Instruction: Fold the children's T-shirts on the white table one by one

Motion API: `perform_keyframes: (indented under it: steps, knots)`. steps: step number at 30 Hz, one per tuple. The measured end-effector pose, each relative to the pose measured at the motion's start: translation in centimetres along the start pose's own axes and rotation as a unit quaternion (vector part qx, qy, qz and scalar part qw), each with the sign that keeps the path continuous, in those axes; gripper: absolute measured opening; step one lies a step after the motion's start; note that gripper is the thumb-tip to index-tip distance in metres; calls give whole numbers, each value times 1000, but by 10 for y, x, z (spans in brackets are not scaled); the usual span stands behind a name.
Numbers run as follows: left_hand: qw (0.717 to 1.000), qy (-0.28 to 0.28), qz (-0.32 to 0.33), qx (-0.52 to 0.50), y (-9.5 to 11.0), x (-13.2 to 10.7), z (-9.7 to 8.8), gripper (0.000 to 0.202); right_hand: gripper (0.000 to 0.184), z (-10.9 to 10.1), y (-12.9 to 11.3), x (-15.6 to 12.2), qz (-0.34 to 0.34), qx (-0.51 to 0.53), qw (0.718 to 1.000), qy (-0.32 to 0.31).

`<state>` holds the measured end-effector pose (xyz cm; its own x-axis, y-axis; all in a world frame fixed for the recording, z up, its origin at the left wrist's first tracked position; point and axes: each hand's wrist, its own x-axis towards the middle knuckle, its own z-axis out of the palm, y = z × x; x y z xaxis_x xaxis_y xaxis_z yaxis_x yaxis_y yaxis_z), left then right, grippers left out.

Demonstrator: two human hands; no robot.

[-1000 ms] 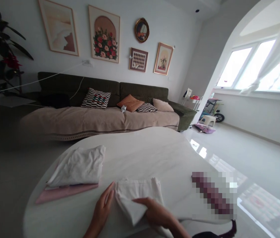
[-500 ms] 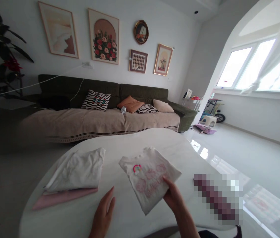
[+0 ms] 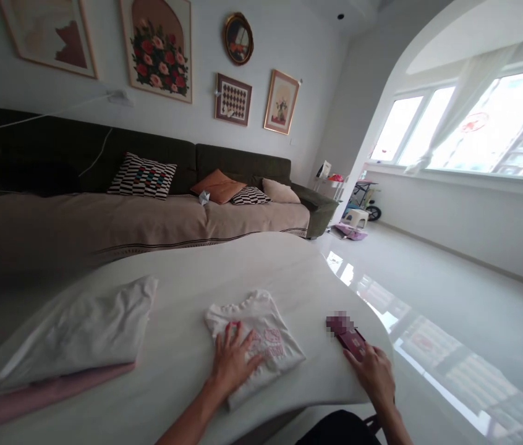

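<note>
The left hand (image 3: 233, 364) was laid flat with its fingers spread and nothing clasped on the near half of a folded white shirt (image 3: 284, 355). The pink print on the shirt was partly covered by those fingers and could not be read. The shirt stretched from under the palm toward twelve and one o'clock, away from the person, and its near corner was seen at six o'clock of the hand. The right hand (image 3: 375, 374) was placed at the near end of a dark red object (image 3: 347, 334), which lay at eleven o'clock of it. The far end of the object was blurred out, and it could not be told whether the fingers were closed on it or only touching it. Both forearms were cut off by the lower edge of the frame. Shirt and object were seen well apart on a white table (image 3: 252, 266), the object close to the rim at three o'clock of the shirt. At nine o'clock, a folded white garment (image 3: 89, 324) was stacked on a pink garment (image 3: 48, 395), of which only an edge showed. A dark sofa (image 3: 243, 167) was seen beyond the table at twelve o'clock.
</note>
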<state>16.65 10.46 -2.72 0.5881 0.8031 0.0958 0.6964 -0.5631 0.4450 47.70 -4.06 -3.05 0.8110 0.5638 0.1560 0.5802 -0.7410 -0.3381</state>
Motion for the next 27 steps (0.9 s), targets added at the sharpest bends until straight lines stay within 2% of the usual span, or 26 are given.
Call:
perform_keyframes:
  steps: [3, 6, 9, 14, 16, 18, 20, 21, 22, 25, 26, 27]
  knots:
    - [1000, 8, -3, 19, -9, 2, 19, 59, 77, 2, 27, 39, 17, -58, 994, -90]
    - [999, 0, -2, 46, -13, -1, 22, 59, 80, 12, 42, 60, 5, -57, 988, -147]
    - [997, -8, -9, 78, -8, -2, 16, 59, 88, 19, 48, 66, 1, -49, 988, -148]
    - [996, 1, -12, 89, -4, -1, 13, 57, 88, 17, 50, 63, -15, -13, 992, -124]
    - [996, 7, -8, 88, -5, 0, 15, 57, 87, 10, 52, 59, -8, 40, 992, -118]
    - [996, 10, -5, 91, -7, 1, 17, 57, 83, 0, 57, 48, 11, 152, 980, -129]
    - [995, 13, -4, 97, -9, 1, 18, 58, 77, -16, 63, 28, 54, 317, 935, -150]
    - [995, 14, -2, 101, -9, 1, 19, 58, 73, -25, 65, 14, 81, 411, 893, -162]
    - [994, 17, -1, 104, -9, 2, 20, 57, 71, -36, 66, -2, 104, 507, 839, -171]
    - [993, 27, 5, 116, -10, 3, 22, 56, 71, -70, 58, -56, 137, 733, 647, -157]
    - [992, 31, 6, 121, -10, 3, 22, 56, 74, -82, 53, -73, 137, 779, 594, -147]
    - [991, 34, 7, 126, -10, 3, 23, 56, 78, -93, 46, -89, 136, 810, 554, -136]
